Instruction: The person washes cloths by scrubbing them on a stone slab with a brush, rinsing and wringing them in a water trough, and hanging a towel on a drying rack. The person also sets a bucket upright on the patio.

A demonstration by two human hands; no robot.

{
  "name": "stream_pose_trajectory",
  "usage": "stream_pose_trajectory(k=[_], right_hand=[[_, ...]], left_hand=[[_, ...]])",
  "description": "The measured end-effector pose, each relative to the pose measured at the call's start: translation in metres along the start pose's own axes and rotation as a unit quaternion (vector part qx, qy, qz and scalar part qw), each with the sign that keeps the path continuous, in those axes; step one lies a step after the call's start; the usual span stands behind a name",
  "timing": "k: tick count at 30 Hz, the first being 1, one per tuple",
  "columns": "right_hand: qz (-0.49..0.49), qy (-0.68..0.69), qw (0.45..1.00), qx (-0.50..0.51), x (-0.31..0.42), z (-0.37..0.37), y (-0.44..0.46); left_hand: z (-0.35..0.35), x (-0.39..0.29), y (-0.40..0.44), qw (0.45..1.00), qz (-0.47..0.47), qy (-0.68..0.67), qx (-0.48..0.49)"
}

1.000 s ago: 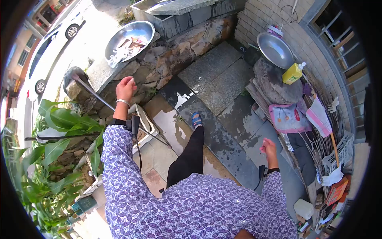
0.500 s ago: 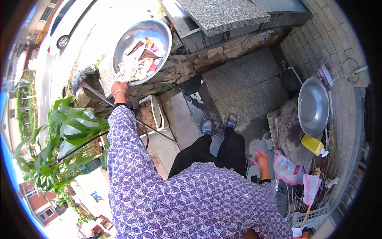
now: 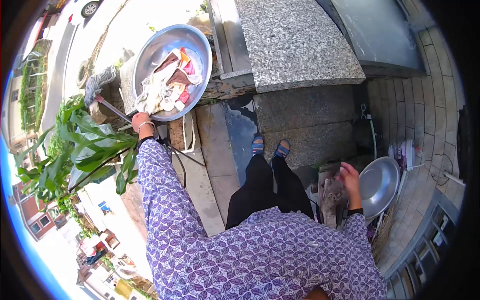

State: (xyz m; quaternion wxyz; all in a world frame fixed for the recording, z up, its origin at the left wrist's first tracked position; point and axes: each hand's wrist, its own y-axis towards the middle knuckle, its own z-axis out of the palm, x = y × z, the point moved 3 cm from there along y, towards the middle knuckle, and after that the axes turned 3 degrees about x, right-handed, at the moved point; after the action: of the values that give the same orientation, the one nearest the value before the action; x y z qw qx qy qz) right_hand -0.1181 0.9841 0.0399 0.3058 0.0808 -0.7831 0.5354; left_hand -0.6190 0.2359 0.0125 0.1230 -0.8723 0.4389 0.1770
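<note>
My left hand [image 3: 141, 121] is closed on the lower edge of a large metal basin [image 3: 157, 45] at the upper left. Inside the basin lies a heap of wet-looking laundry [image 3: 170, 82] in white, brown, pink and red. A bracelet circles my left wrist. My right hand [image 3: 348, 177] hangs on the other side of my body with nothing in it, its fingers loosely apart. Just beyond it, a second metal basin [image 3: 381, 182] stands at the right, partly hidden by that hand and wrist.
A granite slab [image 3: 300, 42] borders a stone trough at the top. A grey mop [image 3: 98, 82] leans beside the laundry basin, near leafy plants [image 3: 95, 145]. My sandalled feet [image 3: 270, 146] stand on wet paving. A hose [image 3: 372, 132] hangs by the tiled wall [image 3: 420, 100].
My body has moved forward toward the granite slab. My right hand has risen and now overlaps the second basin's edge. My left hand keeps hold of the laundry basin.
</note>
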Motion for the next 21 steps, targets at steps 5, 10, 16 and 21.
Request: stream_pose_trajectory(k=[5,10,16,21], right_hand=[[-0.018,-0.038,0.999,-0.015,0.078,-0.017,0.011],[-0.089,-0.027,0.995,-0.028,0.163,-0.036,0.014],[-0.221,-0.029,0.973,-0.057,0.302,-0.077,0.005],[-0.271,-0.043,0.96,-0.057,0.394,-0.105,0.039]], left_hand=[[-0.049,-0.079,-0.046,0.977,0.003,-0.185,-0.106],[-0.079,-0.173,-0.016,0.886,0.022,-0.463,-0.02],[-0.131,-0.313,0.032,0.774,0.165,-0.6,0.115],[-0.178,-0.448,-0.06,0.705,0.268,-0.636,0.164]])
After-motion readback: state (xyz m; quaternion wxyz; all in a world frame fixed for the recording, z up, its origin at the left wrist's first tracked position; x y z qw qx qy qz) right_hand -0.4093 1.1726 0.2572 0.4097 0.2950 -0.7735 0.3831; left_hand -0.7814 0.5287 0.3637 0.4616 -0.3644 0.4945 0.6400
